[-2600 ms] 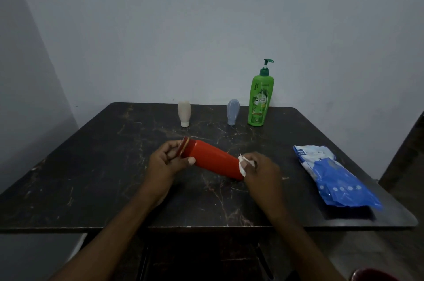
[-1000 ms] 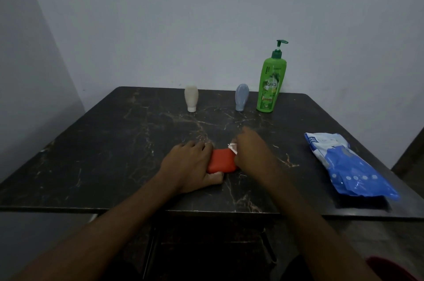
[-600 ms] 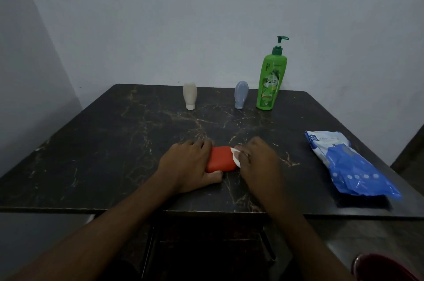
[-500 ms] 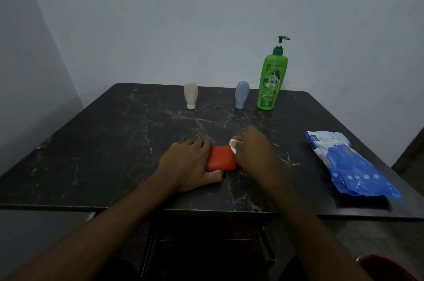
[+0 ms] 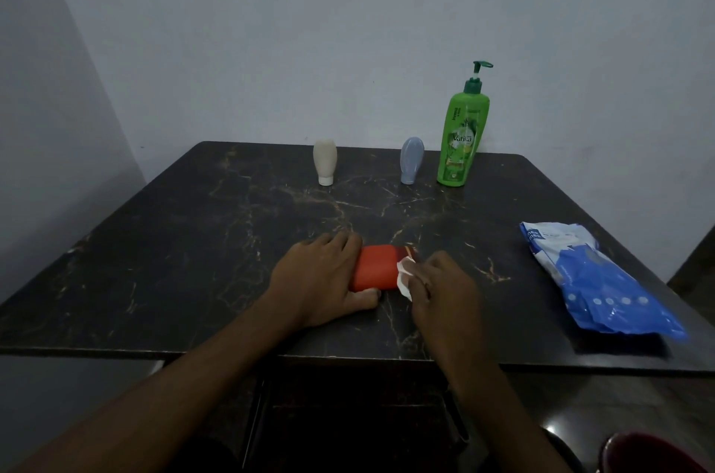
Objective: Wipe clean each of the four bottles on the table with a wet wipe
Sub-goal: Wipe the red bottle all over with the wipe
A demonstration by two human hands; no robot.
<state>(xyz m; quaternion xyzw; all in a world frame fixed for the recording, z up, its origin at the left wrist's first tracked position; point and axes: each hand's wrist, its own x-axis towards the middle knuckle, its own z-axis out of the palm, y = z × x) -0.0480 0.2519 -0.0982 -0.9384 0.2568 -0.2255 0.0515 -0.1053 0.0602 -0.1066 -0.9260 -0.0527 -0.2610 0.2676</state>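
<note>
Landmark: I place everything from the red bottle (image 5: pixel 375 273), which lies on its side on the table (image 5: pixel 174 260) near the front edge.
Long axis: it runs left to right, with the darker banded end to the right.
Left hand (image 5: pixel 317 283): it is over the bottle's left part, fingers curled across the top and thumb on the near side, gripping it.
Right hand (image 5: pixel 445 291): it is at the bottle's right end, fingers bunched and pinching the wet wipe (image 5: pixel 404 275) against the bottle.
Next move, my judgement: the right hand is nearer the banded end, so the wipe should travel along the axis while the left hand steadies the bottle.
Other bottles: the cream bottle (image 5: pixel 325 162), blue-grey bottle (image 5: pixel 411 160) and green pump bottle (image 5: pixel 462 140) stand upright well behind the red bottle.
Writing: I read "Vatika" on the green pump bottle.
Wipe pack (image 5: pixel 592 279): it lies well to the right of the red bottle, and I cannot read its print.
</note>
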